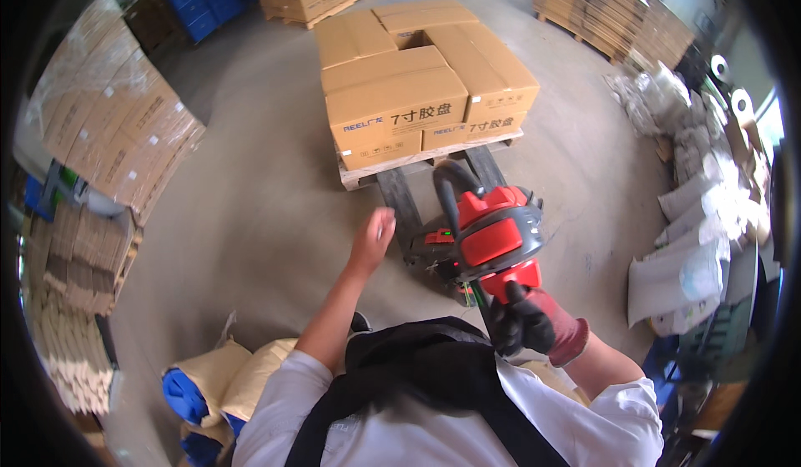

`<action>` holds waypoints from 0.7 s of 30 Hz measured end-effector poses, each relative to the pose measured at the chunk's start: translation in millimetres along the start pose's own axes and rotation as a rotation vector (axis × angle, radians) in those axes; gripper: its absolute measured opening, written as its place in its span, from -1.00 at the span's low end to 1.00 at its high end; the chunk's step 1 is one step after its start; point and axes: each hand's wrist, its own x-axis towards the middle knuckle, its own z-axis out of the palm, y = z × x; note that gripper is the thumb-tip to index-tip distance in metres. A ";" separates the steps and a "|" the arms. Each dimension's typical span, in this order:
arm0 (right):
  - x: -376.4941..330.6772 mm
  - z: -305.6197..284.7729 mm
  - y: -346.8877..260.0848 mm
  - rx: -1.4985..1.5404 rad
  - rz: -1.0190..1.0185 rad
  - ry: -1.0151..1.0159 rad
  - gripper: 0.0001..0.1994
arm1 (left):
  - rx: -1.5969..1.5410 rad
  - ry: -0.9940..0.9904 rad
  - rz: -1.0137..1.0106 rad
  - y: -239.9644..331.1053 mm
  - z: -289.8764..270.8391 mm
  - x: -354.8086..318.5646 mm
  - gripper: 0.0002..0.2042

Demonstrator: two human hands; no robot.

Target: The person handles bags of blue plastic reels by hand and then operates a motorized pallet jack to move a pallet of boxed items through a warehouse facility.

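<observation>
My right hand (541,323), in a red and black work glove, is wrapped round the black control handle of a red and dark grey electric pallet truck (492,242). The truck's body partly hides its own base. My bare left hand (373,237) hangs in the air left of the truck, fingers curled in and nothing seen in them. Beyond, the truck's black forks (399,204) run to a wooden pallet (360,177). Brown cardboard boxes (392,91) sit on that pallet in a stack, with a gap in the middle of the top layer.
Wrapped box stacks (117,125) and flattened cardboard (79,258) stand at the left. Tan sacks (219,371) lie close by my left side. White sacks (680,279) line the right. More cardboard pallets (592,12) and blue crates (200,0) are at the back.
</observation>
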 end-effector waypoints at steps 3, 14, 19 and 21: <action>21.3 42.9 27.7 -0.075 -0.030 0.046 -0.63 | -0.262 0.018 0.330 76.1 -35.9 73.2 -0.75; 20.0 99.8 85.1 0.136 0.006 0.117 -0.59 | -0.113 -0.724 0.854 68.6 -71.9 74.5 -0.53; -25.2 53.3 101.8 0.041 0.041 0.139 -0.43 | -0.184 -0.752 0.845 90.5 -64.2 35.0 -0.54; -46.3 35.0 106.1 -0.056 0.046 0.143 -0.43 | -0.181 -0.711 0.809 102.2 -54.6 14.8 -0.54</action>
